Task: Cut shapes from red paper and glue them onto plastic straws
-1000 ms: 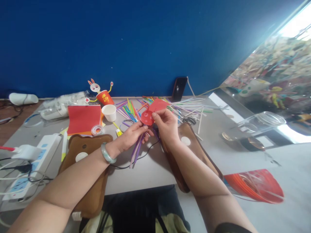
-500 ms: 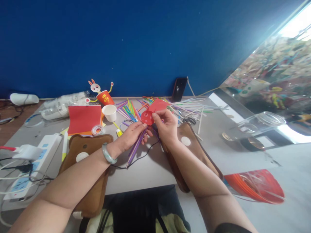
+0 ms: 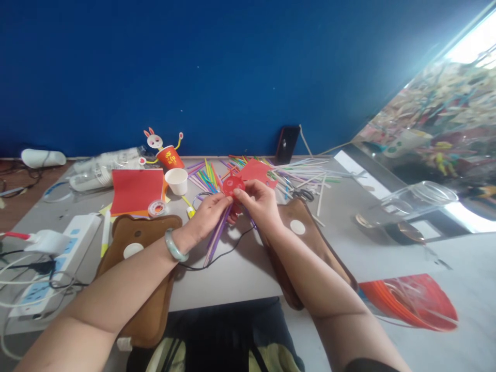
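A small round red paper cutout (image 3: 231, 185) with pale drawn marks and pointed tips along its top is pinched between my two hands. My left hand (image 3: 207, 214), wearing a jade-coloured bangle, grips its lower left edge with thumb and fingers. From the right, my right hand (image 3: 261, 204) presses thumb and fingers on its lower right side. Long purple strips (image 3: 217, 235) slant down below my left hand; whether the fingers touch them is hidden. Behind the hands lies a red paper sheet (image 3: 256, 170).
A rabbit-figure paper cup (image 3: 169, 158), a white cup (image 3: 176, 182), red paper (image 3: 137, 188) and a tape roll (image 3: 157, 208) stand left. Scattered coloured strips (image 3: 306, 173) and scissors (image 3: 303, 194) lie behind. Brown pads (image 3: 147, 289) flank the arms, with a power strip (image 3: 58, 268) far left.
My right hand has shifted slightly left along the red cutout. The cutout's pointed upper tips now show, and the red sheet behind is more exposed. The view has moved slightly.
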